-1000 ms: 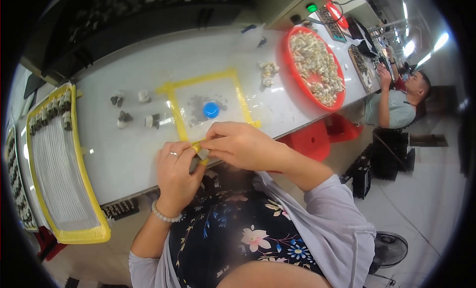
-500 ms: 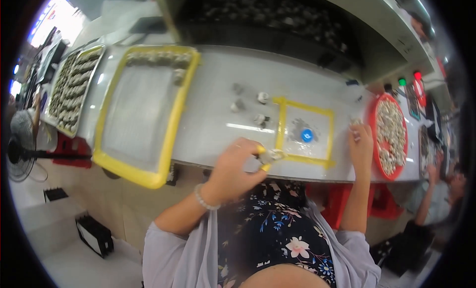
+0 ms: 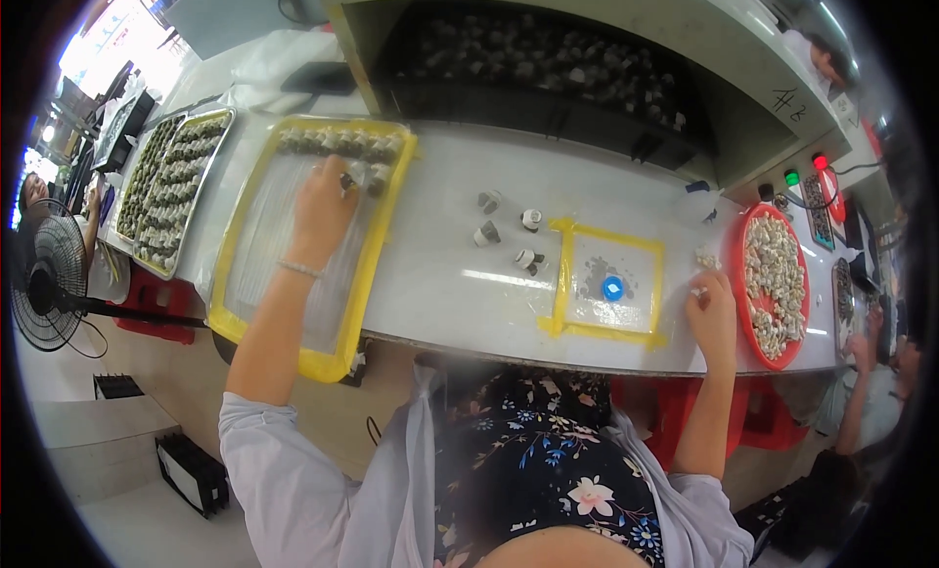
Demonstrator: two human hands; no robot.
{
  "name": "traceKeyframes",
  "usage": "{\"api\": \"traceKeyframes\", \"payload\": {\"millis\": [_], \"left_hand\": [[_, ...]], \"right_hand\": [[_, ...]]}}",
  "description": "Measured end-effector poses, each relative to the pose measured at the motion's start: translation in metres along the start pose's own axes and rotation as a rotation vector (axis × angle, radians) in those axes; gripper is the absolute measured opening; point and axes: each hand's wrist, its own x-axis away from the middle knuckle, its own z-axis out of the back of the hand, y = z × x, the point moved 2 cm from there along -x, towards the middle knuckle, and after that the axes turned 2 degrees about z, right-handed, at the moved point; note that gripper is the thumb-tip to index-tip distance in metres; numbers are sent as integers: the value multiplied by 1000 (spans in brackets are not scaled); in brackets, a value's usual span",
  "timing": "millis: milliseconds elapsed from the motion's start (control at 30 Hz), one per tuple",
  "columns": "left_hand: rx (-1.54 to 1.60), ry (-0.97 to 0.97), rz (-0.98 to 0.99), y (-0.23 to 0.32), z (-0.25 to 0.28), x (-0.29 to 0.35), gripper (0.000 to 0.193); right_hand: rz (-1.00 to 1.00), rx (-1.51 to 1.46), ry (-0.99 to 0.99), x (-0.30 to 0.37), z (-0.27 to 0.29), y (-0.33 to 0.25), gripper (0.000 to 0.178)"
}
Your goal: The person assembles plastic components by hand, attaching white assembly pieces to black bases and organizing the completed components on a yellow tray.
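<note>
My left hand (image 3: 321,214) reaches over the yellow-edged tray (image 3: 337,343), its fingers closed on a small dark-and-white part (image 3: 347,181) just below the row of similar parts (image 3: 337,142) along the tray's far end. My right hand (image 3: 714,318) rests on the table beside the round red basket (image 3: 743,318), fingers pinched together at a small pale piece. Just beyond those fingertips lies a little clump of small white pieces (image 3: 707,259). Several loose grey-and-white cylindrical parts (image 3: 529,260) stand or lie on the table between my hands.
A yellow tape square (image 3: 611,331) on the table surrounds wet spots and a blue round cap (image 3: 612,288). Small white pieces (image 3: 773,245) fill the red basket. Farther left sits a full tray of parts (image 3: 176,196). A dark-fronted cabinet (image 3: 548,118) stands behind; a fan (image 3: 49,265) is at far left.
My left hand has moved from the table's front edge, left and away, to the yellow-edged tray, carrying the small part. The right hand stays near the red basket.
</note>
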Motion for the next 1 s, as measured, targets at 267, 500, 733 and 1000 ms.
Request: {"api": "traceKeyframes", "payload": {"millis": [267, 500, 733, 1000], "left_hand": [[194, -9, -75, 19, 2, 4, 22], [227, -200, 8, 5, -1, -1, 21], [359, -197, -78, 2, 4, 1, 43], [443, -176, -104, -16, 12, -12, 48]], "right_hand": [[93, -451, 130, 12, -20, -1, 23], [62, -314, 105, 21, -24, -8, 26], [151, -171, 146, 24, -30, -8, 21], [36, -127, 211, 39, -32, -7, 23]]}}
